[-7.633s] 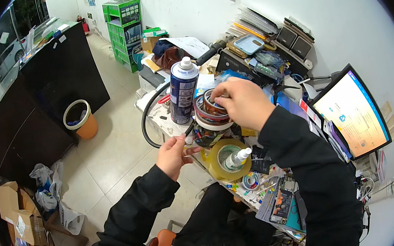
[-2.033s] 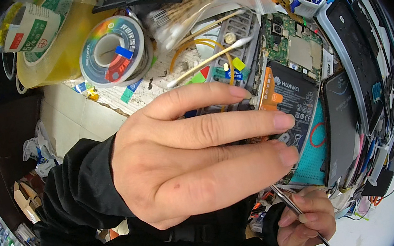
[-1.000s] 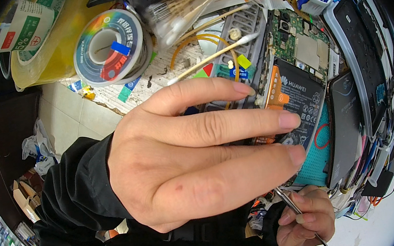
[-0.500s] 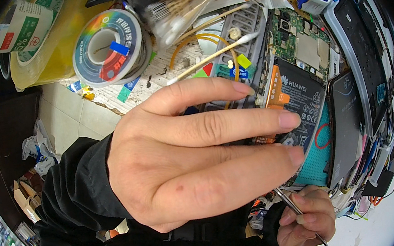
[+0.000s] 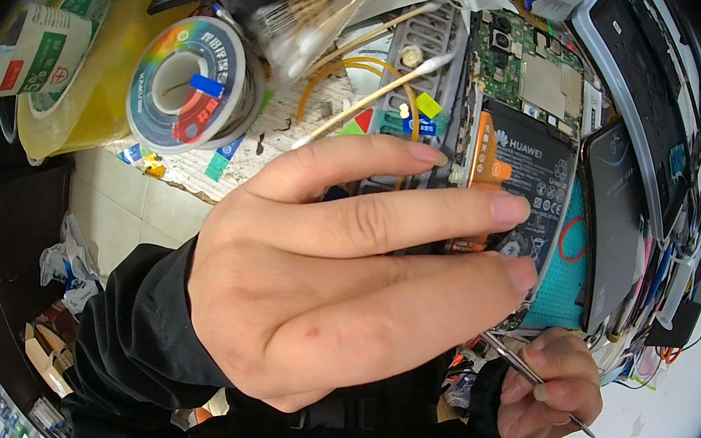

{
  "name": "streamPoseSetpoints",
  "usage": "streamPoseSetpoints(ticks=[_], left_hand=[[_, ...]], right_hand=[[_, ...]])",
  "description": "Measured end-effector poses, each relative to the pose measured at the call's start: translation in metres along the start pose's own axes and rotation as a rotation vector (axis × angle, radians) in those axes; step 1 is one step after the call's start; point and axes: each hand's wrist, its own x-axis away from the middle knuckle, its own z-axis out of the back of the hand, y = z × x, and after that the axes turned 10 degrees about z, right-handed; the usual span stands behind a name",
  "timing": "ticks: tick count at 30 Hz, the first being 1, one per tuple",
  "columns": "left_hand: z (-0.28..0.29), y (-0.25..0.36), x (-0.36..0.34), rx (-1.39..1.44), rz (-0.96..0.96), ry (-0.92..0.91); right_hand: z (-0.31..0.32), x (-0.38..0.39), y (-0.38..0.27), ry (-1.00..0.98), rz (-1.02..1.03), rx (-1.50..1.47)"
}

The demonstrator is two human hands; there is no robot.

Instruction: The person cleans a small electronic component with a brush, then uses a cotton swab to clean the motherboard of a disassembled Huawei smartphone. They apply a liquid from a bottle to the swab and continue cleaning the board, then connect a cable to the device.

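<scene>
My left hand [image 5: 347, 263] reaches in from the left, back of the hand up, fingers stretched and apart. Its fingertips lie over an opened smartphone [image 5: 528, 83], and its thumb is hidden. On the phone I see a green circuit board, a black battery [image 5: 533, 161] and an orange flex strip [image 5: 484, 159]. Below the phone's near end, my right hand [image 5: 551, 391] is closed around a slim metal tool [image 5: 517, 362], slanting down to a pointed end. Whether its upper end touches the phone is hard to see behind my left fingers.
A solder wire spool [image 5: 222, 116] stands at the upper left beside a yellow container [image 5: 82, 103]. Cotton swabs [image 5: 379, 97] lie near the phone, some bagged. To the right are a teal mat [image 5: 553, 303], a dark phone panel [image 5: 614, 213], a frame [image 5: 630, 106] and cables.
My right hand and the metal tool have shifted slightly right. My left hand keeps its pose over the phone, with the whole view drifting slightly.
</scene>
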Motion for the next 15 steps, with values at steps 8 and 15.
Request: streamPoseSetpoints(ticks=[8,15], left_hand=[[0.003,-0.001,0.0,-0.036,-0.02,-0.035],[0.006,-0.002,-0.002,-0.08,-0.037,-0.094]], right_hand=[[0.006,-0.004,-0.002,-0.091,-0.066,-0.027],[0.006,0.0,0.01,0.094,0.053,-0.322]])
